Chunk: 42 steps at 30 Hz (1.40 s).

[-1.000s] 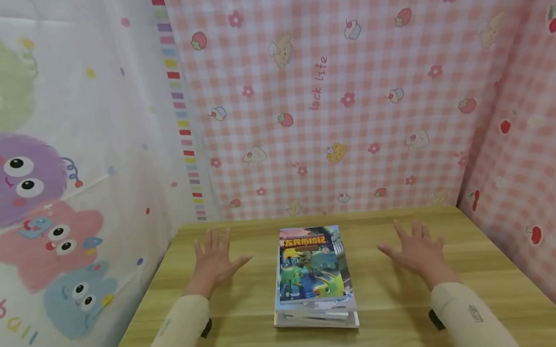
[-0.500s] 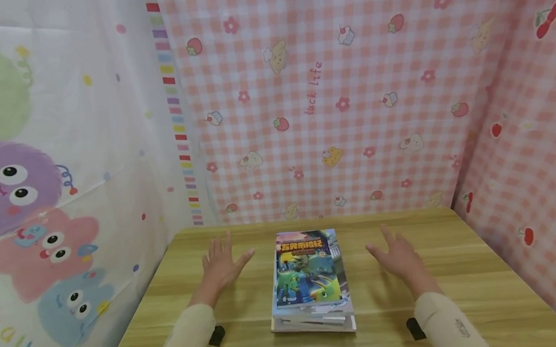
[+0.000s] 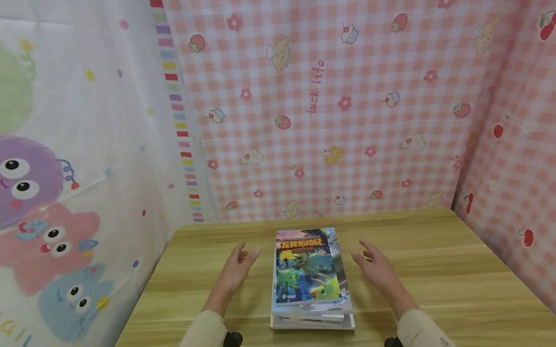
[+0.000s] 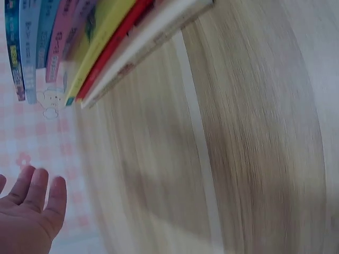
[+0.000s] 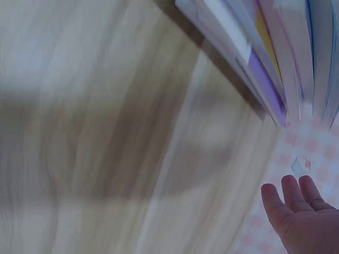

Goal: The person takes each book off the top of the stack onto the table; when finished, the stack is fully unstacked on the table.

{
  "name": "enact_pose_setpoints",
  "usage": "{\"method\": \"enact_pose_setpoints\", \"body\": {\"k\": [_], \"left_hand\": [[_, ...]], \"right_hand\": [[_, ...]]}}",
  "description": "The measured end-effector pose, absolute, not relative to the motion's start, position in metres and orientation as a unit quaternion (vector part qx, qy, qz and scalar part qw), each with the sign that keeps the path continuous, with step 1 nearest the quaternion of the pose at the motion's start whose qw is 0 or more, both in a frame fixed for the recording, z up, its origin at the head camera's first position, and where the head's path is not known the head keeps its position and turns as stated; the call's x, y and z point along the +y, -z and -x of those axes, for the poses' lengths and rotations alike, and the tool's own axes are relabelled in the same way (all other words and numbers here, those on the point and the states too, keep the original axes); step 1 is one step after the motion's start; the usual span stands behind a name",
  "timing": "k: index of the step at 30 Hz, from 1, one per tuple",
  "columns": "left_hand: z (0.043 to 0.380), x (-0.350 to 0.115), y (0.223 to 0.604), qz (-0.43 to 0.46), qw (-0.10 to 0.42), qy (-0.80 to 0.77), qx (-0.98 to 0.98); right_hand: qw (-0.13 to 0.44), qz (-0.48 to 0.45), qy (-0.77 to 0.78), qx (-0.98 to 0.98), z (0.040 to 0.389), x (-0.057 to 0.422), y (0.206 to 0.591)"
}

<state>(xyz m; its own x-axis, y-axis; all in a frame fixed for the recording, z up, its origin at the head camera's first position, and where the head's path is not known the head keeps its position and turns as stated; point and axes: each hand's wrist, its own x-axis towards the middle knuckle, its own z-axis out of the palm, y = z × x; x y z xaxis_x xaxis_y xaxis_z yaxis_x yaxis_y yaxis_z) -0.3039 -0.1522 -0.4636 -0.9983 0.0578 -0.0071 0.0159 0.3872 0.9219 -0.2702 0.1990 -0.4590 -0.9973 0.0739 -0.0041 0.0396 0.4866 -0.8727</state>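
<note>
A stack of several books point(image 3: 307, 274) lies in the middle of the table, the top one with a colourful dinosaur cover. To its left, my left hand point(image 3: 236, 270) is held apart from the books, fingers relaxed and palm turned inward. My right hand point(image 3: 376, 265) mirrors it on the other side, also holding nothing. In the left wrist view the left hand point(image 4: 34, 209) shows loosely extended fingers below the printed book spines point(image 4: 100, 47). The right wrist view has the right hand point(image 5: 302, 214) beneath the page edges of the stack point(image 5: 286, 58).
The wood-grain table point(image 3: 194, 288) reaches back to a pink checked curtain point(image 3: 323, 129). A white curtain point(image 3: 129, 118) with cartoon characters hangs at the left, and another checked curtain point(image 3: 532, 170) at the right. Small black devices point(image 3: 232, 342) sit at both wrists.
Both hands have moved inward toward the stack from either side. Their spread fingers have relaxed and the palms have turned to face each other. The books stay in place.
</note>
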Motion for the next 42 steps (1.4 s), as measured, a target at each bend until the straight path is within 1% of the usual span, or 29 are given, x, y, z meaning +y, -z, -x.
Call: {"method": "enact_pose_setpoints", "body": {"k": [3,8,13,21,29,35,42], "left_hand": [[0.303,-0.148,0.463,-0.019,0.028,-0.586,0.810],[0.300,-0.137,0.465,-0.022,0.047,-0.619,0.783],[0.298,-0.128,0.471,-0.021,0.055,-0.609,0.791],[0.291,-0.120,0.475,-0.067,0.093,-0.605,0.788],[0.289,-0.116,0.481,-0.078,0.097,-0.595,0.794],[0.288,-0.112,0.484,-0.070,0.114,-0.606,0.784],[0.289,-0.113,0.488,-0.063,0.128,-0.607,0.781]], "right_hand": [[0.016,0.042,-0.542,-0.839,0.270,0.191,0.462],[0.016,0.043,-0.557,-0.830,0.269,0.185,0.466],[-0.007,0.040,-0.557,-0.830,0.267,0.180,0.469],[-0.026,0.033,-0.579,-0.814,0.265,0.174,0.473],[-0.049,0.050,-0.600,-0.797,0.265,0.169,0.481],[-0.058,0.044,-0.631,-0.772,0.266,0.167,0.485],[-0.079,0.044,-0.624,-0.777,0.266,0.170,0.486]]}}
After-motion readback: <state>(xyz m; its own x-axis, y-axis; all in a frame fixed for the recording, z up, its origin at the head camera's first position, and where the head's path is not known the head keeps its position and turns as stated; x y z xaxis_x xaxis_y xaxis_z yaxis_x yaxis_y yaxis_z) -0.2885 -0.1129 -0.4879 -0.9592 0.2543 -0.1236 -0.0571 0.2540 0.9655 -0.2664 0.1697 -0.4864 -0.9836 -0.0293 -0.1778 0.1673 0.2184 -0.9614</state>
